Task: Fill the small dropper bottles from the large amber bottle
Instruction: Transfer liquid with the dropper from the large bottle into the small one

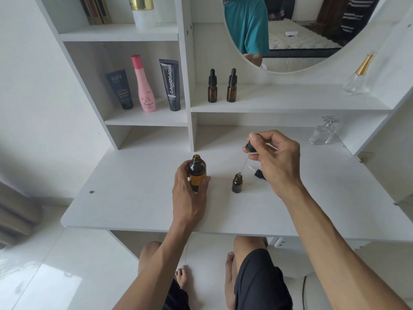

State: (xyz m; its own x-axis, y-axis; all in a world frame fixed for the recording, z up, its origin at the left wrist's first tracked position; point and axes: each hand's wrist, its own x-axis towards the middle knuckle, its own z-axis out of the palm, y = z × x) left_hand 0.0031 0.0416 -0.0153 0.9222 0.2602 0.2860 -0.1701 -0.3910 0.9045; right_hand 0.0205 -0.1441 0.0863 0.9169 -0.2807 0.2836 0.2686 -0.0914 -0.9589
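The large amber bottle (197, 170) stands uncapped on the white desk (134, 198), and my left hand (190, 193) wraps around its lower half. To its right stands a small amber dropper bottle (237, 184), open. My right hand (277, 159) pinches a black-capped glass dropper (245, 157), held tilted with its tip at the small bottle's mouth. Another dropper with a black cap (259, 173) lies on the desk, partly behind my right hand. Two capped small dropper bottles (212, 87) (232, 86) stand side by side on the shelf above.
A dark tube (120, 90), a pink bottle (145, 86) and a black tube (172, 85) stand in the left shelf niche. Clear perfume bottles sit at the right, one on the desk (324, 132) and one on the shelf (357, 74). A round mirror (312, 41) hangs above.
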